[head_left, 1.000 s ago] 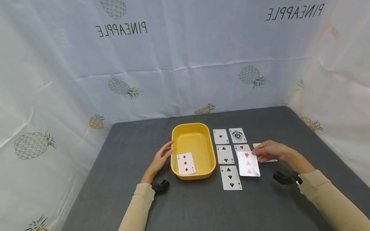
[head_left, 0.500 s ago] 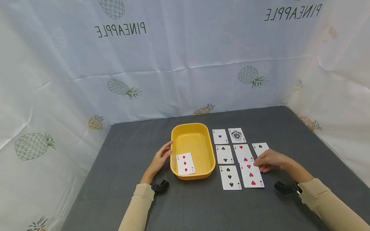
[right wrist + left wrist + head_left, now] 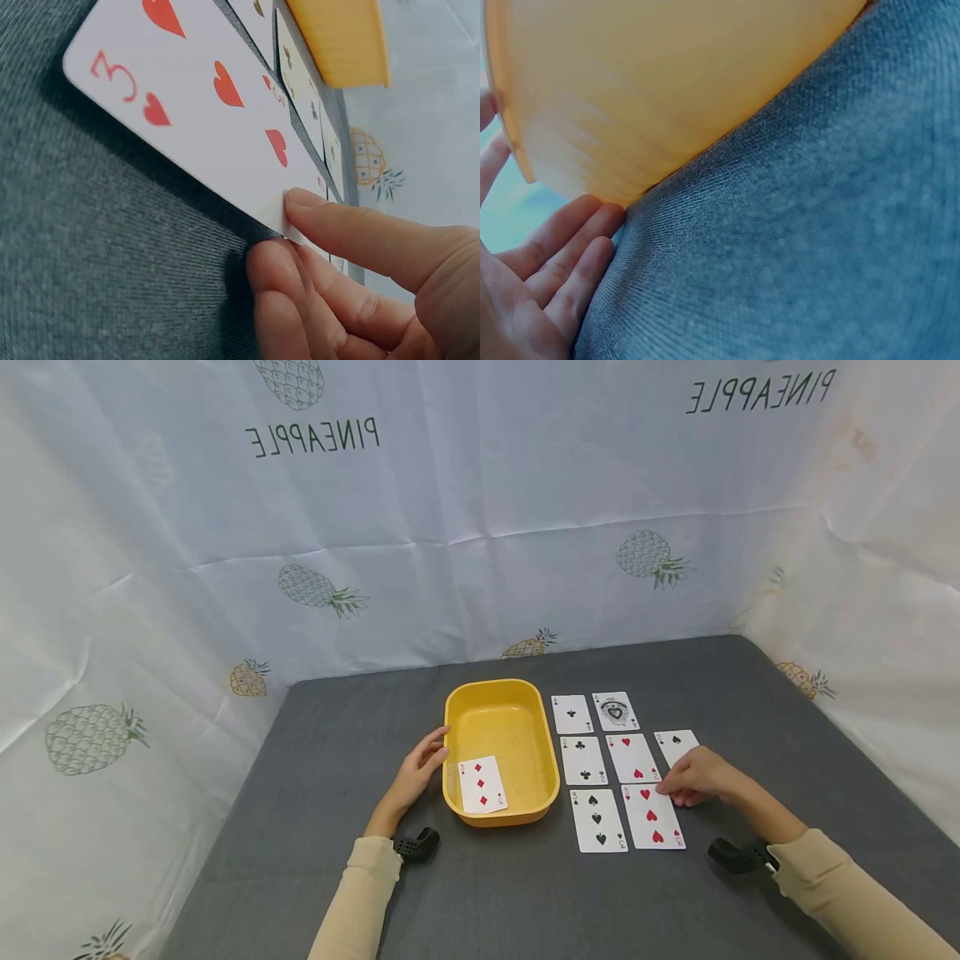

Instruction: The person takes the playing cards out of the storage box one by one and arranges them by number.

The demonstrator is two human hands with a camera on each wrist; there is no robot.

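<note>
My right hand [image 3: 701,777] pinches the upper right corner of a three of hearts [image 3: 651,820] between thumb and fingertips. In the right wrist view the card [image 3: 199,112] lies close over the dark cloth, with the thumb on its face. Directly above it on the table is the two of hearts [image 3: 632,757]. On the left side of a yellow tub [image 3: 495,718] rests my left hand [image 3: 408,783]. In the left wrist view, its extended fingers [image 3: 562,251] touch the tub's lower wall and other fingertips meet the rim. A three of diamonds [image 3: 472,789] lies inside the tub.
Beside the hearts column stand the ace of clubs [image 3: 573,716], two of clubs [image 3: 582,762] and three of spades [image 3: 597,822]. An ornate ace [image 3: 616,713] heads the hearts. A two of spades [image 3: 672,743] is partly hidden by my right hand. White pineapple-print fabric [image 3: 465,527] surrounds the table.
My right hand has brought the three of hearts down toward the front, off the two of hearts, into line below it. My left hand has stayed at the tub.
</note>
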